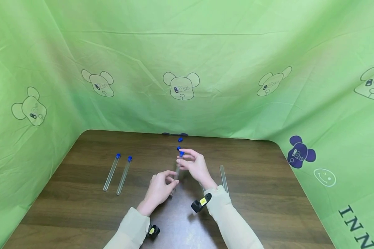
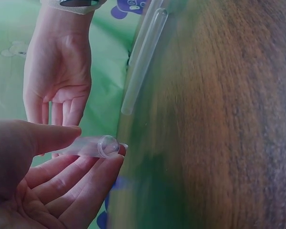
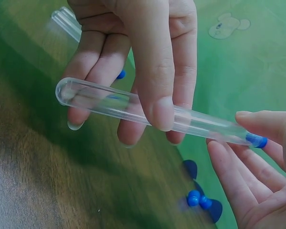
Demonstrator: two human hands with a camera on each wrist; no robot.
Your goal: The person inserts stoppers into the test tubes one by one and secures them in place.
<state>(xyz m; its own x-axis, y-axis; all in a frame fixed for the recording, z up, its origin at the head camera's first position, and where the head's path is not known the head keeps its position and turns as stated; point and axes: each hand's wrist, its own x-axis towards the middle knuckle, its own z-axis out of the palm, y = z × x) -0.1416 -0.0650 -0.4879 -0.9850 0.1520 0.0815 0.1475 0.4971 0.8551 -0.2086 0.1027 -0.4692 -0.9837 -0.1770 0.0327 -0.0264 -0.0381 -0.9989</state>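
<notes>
Above the brown wood-grain table (image 1: 268, 197), before green printed cloth (image 1: 224, 52), both hands (image 1: 158, 188) (image 1: 195, 168) pinch one blue-capped clear tube (image 3: 193, 121).

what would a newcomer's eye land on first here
Likely the left hand and right hand, central in the head view, holding a clear tube with a blue cap at its far end. Next might come the two blue-capped tubes side by side on the table at left. Behind, the bright green cloth stands out.

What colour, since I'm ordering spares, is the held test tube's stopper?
The stopper is blue, clearest in the right wrist.
</notes>
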